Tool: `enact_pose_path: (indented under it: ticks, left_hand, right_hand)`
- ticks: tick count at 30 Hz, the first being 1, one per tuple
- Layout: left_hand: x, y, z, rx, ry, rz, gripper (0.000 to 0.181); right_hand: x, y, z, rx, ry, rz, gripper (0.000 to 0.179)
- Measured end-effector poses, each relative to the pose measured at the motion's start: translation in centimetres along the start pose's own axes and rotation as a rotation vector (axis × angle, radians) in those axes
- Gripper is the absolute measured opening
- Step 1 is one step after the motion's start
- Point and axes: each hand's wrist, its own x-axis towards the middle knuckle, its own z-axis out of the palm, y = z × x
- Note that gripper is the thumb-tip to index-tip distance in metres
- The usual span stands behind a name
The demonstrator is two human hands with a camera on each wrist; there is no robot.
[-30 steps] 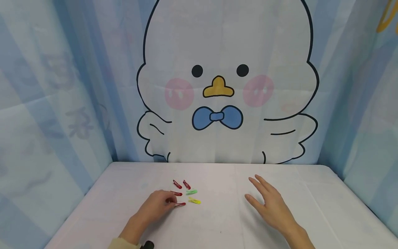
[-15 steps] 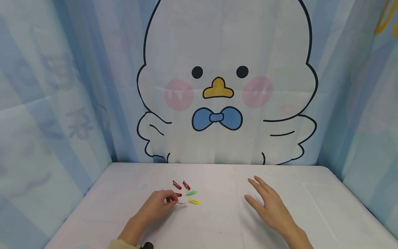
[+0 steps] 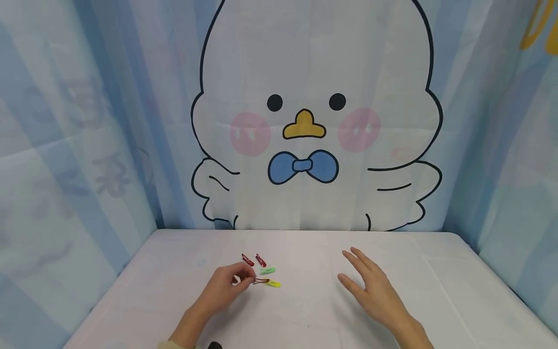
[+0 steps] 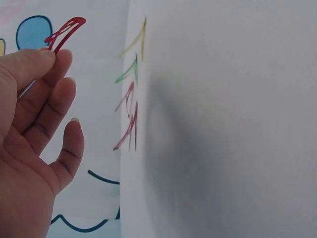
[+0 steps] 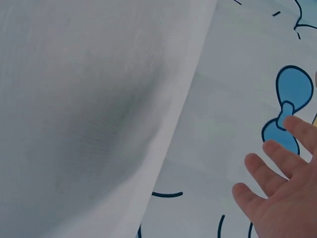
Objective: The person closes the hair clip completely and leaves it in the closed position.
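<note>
My left hand (image 3: 227, 287) pinches a red snap hair clip (image 4: 69, 30) between thumb and index finger, raised above the white tabletop. In the head view its tip overlaps a yellow hair clip (image 3: 274, 284). Just behind that lies a green hair clip (image 3: 268, 270). Two more red clips, one on the left (image 3: 247, 260) and one on the right (image 3: 260, 261), lie farther back, side by side. The left fingers cover the spot just in front of them. Over the right half of the table, my right hand (image 3: 372, 288) hovers with spread fingers, holding nothing.
The white table (image 3: 305, 315) ends at a back edge against a curtain (image 3: 301, 203) printed with a cartoon bird. Blue and white curtains also flank both sides. Each hand casts a soft shadow on the tabletop.
The left hand has lifted the red hair clip and moved it slightly right and back, toward the yellow one. The right hand has shifted a little left in the head view, staying spread.
</note>
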Motion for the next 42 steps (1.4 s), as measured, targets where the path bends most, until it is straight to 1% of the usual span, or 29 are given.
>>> enact_pose_path:
  ticks: [5,12,21,28,32,39,42]
  left_hand:
    - [0.0,0.4,0.5,-0.097,0.03,-0.014,0.006]
    - [0.2,1.0,1.2,-0.209,0.061,-0.041,0.004]
    - [0.7,2.1,1.8,-0.345,0.089,-0.026,0.005]
    - [1.1,3.0,2.3,-0.379,0.113,-0.038,0.009]
    - [1.4,3.5,2.8,-0.392,0.13,-0.026,0.009]
    - [1.9,4.1,3.4,-0.424,0.131,-0.035,0.011]
    - [2.0,4.3,3.6,-0.437,0.136,-0.026,0.012]
  right_hand:
    - [0.0,-0.1,0.1,0.001,-0.025,0.03,0.056]
    - [0.2,-0.6,0.2,0.022,-0.031,0.033,0.056]
    - [1.0,-1.8,0.5,0.038,-0.026,0.044,0.056]
    - [1.4,-2.5,0.6,0.071,0.024,0.009,0.053]
    - [1.6,-2.8,0.8,0.095,0.058,-0.005,0.051]
    - [1.9,-3.3,1.2,0.135,0.12,-0.04,0.048]
    - [2.0,-3.4,1.3,0.141,0.147,-0.058,0.047]
